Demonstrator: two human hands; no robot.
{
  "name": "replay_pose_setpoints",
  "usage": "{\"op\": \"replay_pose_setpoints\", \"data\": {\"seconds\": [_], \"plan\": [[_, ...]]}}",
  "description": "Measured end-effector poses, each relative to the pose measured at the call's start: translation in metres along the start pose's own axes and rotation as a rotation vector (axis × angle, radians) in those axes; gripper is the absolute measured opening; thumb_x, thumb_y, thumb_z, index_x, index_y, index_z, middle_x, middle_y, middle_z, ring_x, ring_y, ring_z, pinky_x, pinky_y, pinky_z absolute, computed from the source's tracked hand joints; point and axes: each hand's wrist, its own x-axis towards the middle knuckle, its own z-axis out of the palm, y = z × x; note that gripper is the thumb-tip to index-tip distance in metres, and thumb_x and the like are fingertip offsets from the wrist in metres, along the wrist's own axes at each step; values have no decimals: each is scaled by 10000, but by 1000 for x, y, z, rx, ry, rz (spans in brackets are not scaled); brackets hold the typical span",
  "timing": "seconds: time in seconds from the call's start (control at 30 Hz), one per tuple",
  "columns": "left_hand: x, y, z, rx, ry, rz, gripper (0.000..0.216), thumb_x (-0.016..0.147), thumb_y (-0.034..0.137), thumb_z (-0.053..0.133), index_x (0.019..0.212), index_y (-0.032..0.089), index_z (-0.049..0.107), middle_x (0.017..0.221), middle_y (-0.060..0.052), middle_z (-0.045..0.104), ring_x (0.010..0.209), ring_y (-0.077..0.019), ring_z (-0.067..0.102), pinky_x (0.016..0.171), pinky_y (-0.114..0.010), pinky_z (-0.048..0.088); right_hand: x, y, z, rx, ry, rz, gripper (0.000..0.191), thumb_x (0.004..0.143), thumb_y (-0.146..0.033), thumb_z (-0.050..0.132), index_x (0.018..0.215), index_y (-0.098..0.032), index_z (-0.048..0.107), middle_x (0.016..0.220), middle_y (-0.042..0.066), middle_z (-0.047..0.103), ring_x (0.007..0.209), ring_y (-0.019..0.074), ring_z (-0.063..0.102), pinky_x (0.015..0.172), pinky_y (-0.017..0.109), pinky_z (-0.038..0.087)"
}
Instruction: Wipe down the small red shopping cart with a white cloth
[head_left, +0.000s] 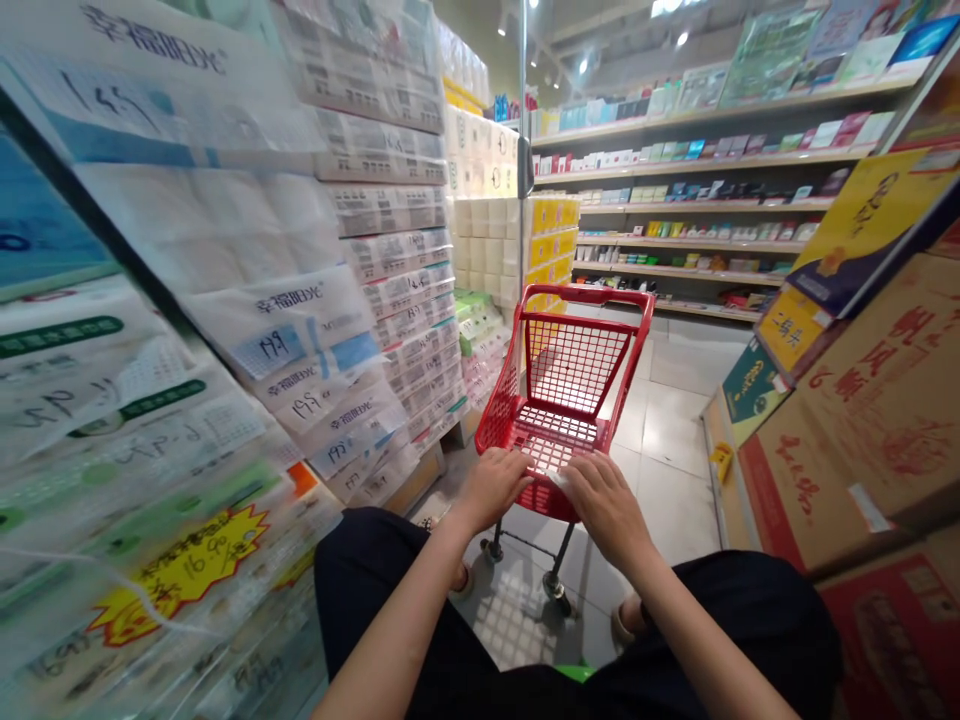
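A small red shopping cart [577, 378] with a grid-patterned plastic basket stands directly before me, and nothing can be seen lying in its basket. My left hand [493, 488] rests at the left of the basket's near rim, its fingers bent over the edge. On the right of the same rim lies my right hand [606, 505], fingers together and curled over it. A pale patch shows beside the right fingertips; I cannot make out what it is. My palms and the undersides of both hands are hidden.
Tall stacks of wrapped tissue packs [397, 210] line the left side, behind a glass edge. Cardboard cartons [885, 380] are piled on the right. Stocked shelves [697, 205] stand at the back, beyond a pale tiled floor [671, 440].
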Motion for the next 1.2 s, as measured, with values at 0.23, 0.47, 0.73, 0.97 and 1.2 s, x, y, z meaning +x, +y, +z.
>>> {"op": "replay_pose_setpoints", "data": {"seconds": [0.23, 0.47, 0.73, 0.97, 1.2], "plan": [[12, -40, -21, 96, -27, 143, 257, 935, 447, 554, 945, 206, 644, 1179, -57, 626, 1263, -225, 475, 1154, -450, 283, -12, 43, -8, 36, 6, 34, 391, 984, -379, 421, 1348, -267, 511, 1330, 49, 558, 1361, 223, 374, 1119, 431, 363], [22, -33, 2, 140, -10, 153, 318, 937, 477, 531, 819, 202, 640, 868, -17, 619, 988, -177, 560, 1168, -422, 287, 0, 32, -4, -94, 30, 159, 268, 998, -339, 382, 950, -243, 628, 917, 43, 627, 1014, 212, 522, 1110, 457, 268], [22, 5, 10, 97, 31, 105, 159, 920, 347, 571, 859, 208, 620, 873, -33, 604, 945, -212, 543, 1126, -479, 298, 19, -17, 19, -111, 28, 147, 226, 992, -299, 413, 916, -209, 607, 893, 56, 620, 890, 220, 483, 839, 379, 338], [16, 10, 3, 20, -29, 149, 133, 885, 355, 617, 882, 222, 608, 885, -25, 604, 957, -214, 549, 1119, -474, 300, 6, -11, 13, -22, -23, 45, 213, 994, -317, 432, 1084, -228, 604, 1024, 45, 650, 1001, 202, 521, 909, 357, 348], [11, 7, 2, 2, -18, 146, 243, 942, 418, 536, 814, 222, 604, 846, -7, 596, 931, -185, 546, 1148, -450, 282, -28, 70, -10, -103, 35, 21, 286, 988, -353, 421, 1171, -271, 624, 1186, 36, 653, 1184, 214, 533, 1132, 454, 242]]}}
